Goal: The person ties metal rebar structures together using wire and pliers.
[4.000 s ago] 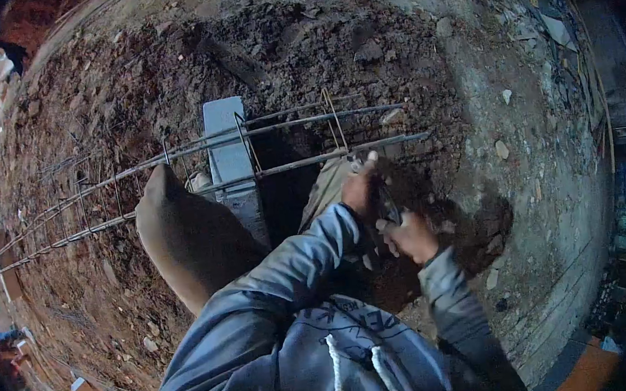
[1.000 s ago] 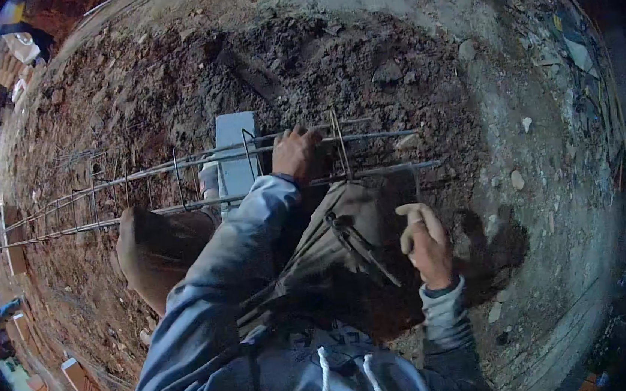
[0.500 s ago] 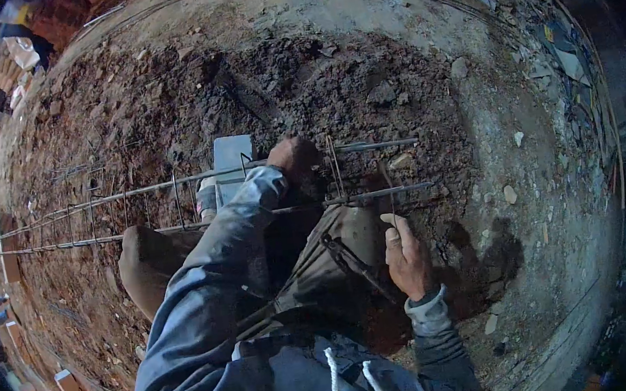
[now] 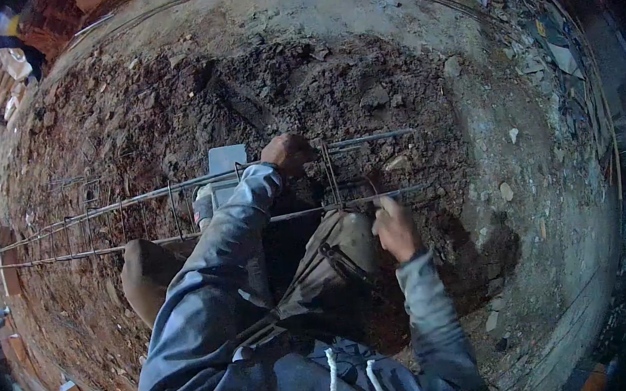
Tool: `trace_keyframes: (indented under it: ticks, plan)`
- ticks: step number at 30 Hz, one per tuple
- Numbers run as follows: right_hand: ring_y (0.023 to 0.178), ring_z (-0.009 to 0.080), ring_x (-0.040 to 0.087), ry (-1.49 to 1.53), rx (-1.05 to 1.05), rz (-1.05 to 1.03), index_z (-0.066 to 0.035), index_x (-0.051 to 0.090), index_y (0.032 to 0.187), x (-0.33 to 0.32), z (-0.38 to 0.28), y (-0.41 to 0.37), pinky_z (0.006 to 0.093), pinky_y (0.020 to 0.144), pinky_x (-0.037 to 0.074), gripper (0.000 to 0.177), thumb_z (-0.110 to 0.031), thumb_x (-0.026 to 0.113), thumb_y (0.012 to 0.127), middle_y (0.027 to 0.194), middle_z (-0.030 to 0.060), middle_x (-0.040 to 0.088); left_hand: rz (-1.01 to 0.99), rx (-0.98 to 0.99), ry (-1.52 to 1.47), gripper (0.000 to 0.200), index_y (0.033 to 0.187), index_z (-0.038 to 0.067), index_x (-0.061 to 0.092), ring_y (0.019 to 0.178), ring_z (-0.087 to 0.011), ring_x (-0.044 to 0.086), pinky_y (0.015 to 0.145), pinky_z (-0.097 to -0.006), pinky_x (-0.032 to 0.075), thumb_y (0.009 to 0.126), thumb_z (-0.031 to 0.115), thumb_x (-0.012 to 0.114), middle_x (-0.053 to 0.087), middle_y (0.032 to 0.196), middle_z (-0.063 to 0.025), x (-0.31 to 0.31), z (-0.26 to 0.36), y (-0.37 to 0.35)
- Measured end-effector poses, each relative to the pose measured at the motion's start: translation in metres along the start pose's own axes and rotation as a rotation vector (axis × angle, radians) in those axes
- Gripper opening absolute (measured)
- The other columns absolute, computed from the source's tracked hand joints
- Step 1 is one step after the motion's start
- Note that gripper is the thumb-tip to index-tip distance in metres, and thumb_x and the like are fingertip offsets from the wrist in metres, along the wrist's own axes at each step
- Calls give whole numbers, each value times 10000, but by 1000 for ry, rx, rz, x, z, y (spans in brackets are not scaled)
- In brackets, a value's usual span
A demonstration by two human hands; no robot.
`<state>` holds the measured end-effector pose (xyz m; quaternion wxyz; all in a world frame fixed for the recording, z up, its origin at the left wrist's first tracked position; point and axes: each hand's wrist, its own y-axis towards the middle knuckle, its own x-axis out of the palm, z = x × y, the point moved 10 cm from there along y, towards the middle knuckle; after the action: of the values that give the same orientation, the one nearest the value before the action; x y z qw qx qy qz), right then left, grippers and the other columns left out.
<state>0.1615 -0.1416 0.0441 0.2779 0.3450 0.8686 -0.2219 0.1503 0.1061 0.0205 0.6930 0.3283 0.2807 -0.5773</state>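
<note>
While the brown dirt ground (image 4: 405, 58) was spread wide across the whole view, a long steel cage (image 4: 140, 197) was laid over it, from the far left side to the middle. The cage was made of thin rods joined by square wire rings. Two gray sleeves and two bent knees in tan trousers (image 4: 355, 237) were seen just below the cage. A gray block (image 4: 225, 159) was tucked under the cage, beside the left arm.

The hands were kept apart, each at its own rod, near the right end of the cage. The left hand (image 4: 288, 153) was wrapped tight around the top rod (image 4: 368, 139), right next to one square ring (image 4: 328, 171). The right hand (image 4: 395, 227) was lifted to the lower rod (image 4: 403, 191), with its fingers bunched at the rod. Whether anything was pinched in those fingers could not be told.

A dark metal tool (image 4: 338, 259) was laid on the right knee, touched by neither hand. Small pale stones (image 4: 506, 191) were scattered on the ground to the right.
</note>
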Motion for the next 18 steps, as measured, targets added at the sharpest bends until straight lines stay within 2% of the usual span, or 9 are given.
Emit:
trace_keyframes:
  ticks: [4,6,7,10,11,13,15,17,18]
  plan:
    - [544,166,501,-228,-207,194,-3,556,1044,18,24,78,285,400,367,254,-40,436,823,703,94,545,-172,-207,-134,231,846,64,667,702,-272,624,634,-358,485,770,273,607,648,790,-118,4,-3,4]
    - [520,105,457,807,673,-55,-35,561,1077,44,16,70,218,384,318,271,-48,465,824,729,39,542,-154,-398,-335,231,871,108,685,750,-244,628,667,-361,494,733,287,642,654,866,-100,24,-42,-1]
    - [520,105,457,808,675,-57,-35,561,1077,53,15,77,218,384,318,271,-48,465,824,729,39,542,-146,-464,-402,235,879,122,691,765,-235,629,679,-363,498,720,292,653,656,892,-94,22,-44,-3]
    - [484,94,385,992,610,-150,-102,554,942,96,25,103,267,417,291,153,-220,520,851,601,-25,399,-145,-364,-506,265,964,141,677,744,-216,623,662,-350,493,747,290,646,654,876,-109,24,-40,7]
    - [484,94,385,991,613,-155,-102,554,942,102,33,108,267,417,291,153,-220,520,851,601,-25,399,-32,-40,-450,300,1023,149,654,733,-202,618,655,-345,486,757,289,641,652,861,-103,20,-30,16]
    - [497,100,381,867,627,-103,-102,590,969,101,36,112,285,447,323,186,-227,535,843,590,-27,363,80,277,-386,339,1081,158,631,723,-188,612,647,-340,479,767,288,636,650,847,-98,-6,8,13]
    - [529,81,408,875,640,-107,-94,586,1001,96,24,109,267,460,333,212,-212,528,835,641,-35,423,-271,-467,-504,412,1167,177,574,716,-162,599,654,-315,477,768,260,631,644,852,-76,18,-25,8]
    - [593,43,463,903,643,-111,-78,578,1064,90,5,108,230,485,353,275,-184,513,818,743,-50,544,-247,-429,-540,379,1157,161,577,694,-148,588,619,-299,476,787,238,598,639,840,-66,9,-15,10]
    - [610,64,480,813,622,-89,-79,590,1043,96,30,117,243,498,370,258,-180,512,818,742,-38,546,-262,-380,-594,357,1139,142,582,689,-146,589,608,-294,475,796,243,586,639,844,-70,8,-10,11]
